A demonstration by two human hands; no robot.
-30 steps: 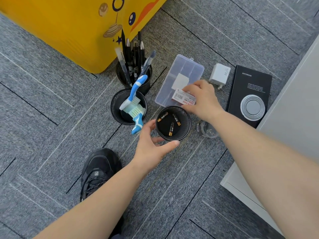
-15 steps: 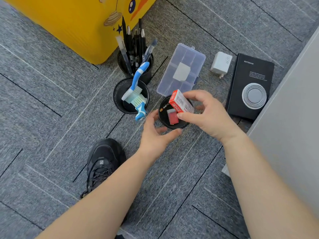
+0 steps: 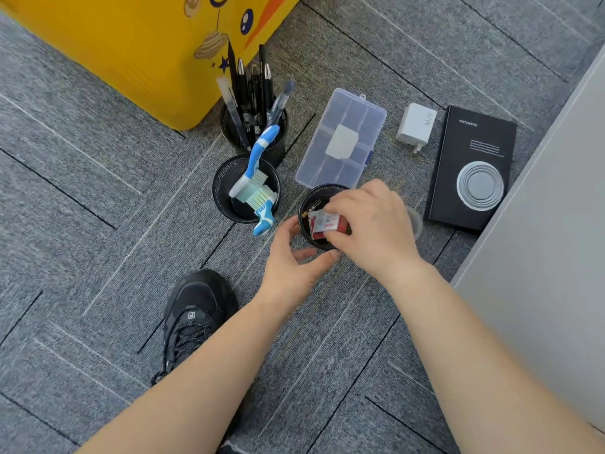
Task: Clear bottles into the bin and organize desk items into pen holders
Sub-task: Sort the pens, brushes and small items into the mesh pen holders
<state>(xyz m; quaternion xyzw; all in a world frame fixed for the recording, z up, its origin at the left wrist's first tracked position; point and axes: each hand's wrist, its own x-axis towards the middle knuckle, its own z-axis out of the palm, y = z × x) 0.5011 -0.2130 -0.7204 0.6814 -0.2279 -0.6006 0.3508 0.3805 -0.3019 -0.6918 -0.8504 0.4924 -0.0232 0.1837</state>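
Note:
Three black mesh pen holders stand on the grey carpet. The nearest holder (image 3: 306, 204) has small batteries at its bottom. My right hand (image 3: 370, 227) pinches a small red and white box (image 3: 322, 223) and holds it inside this holder's mouth. My left hand (image 3: 294, 260) curls around the holder's near side, thumb and fingers on its wall. The middle holder (image 3: 226, 185) carries two blue and white brushes (image 3: 255, 178). The far holder (image 3: 281, 126) is full of pens.
A clear plastic compartment box (image 3: 342, 139), a white charger (image 3: 415, 126) and a black notebook (image 3: 471, 165) with a grey round disc lie beyond. A yellow bin (image 3: 131, 44) stands at top left, grey furniture (image 3: 556, 224) at right, my black shoe (image 3: 193, 316) below.
My right hand picked the red and white box up from beside the plastic box, carried it over the nearest holder and lowered it into the mouth. My left hand stayed on the holder.

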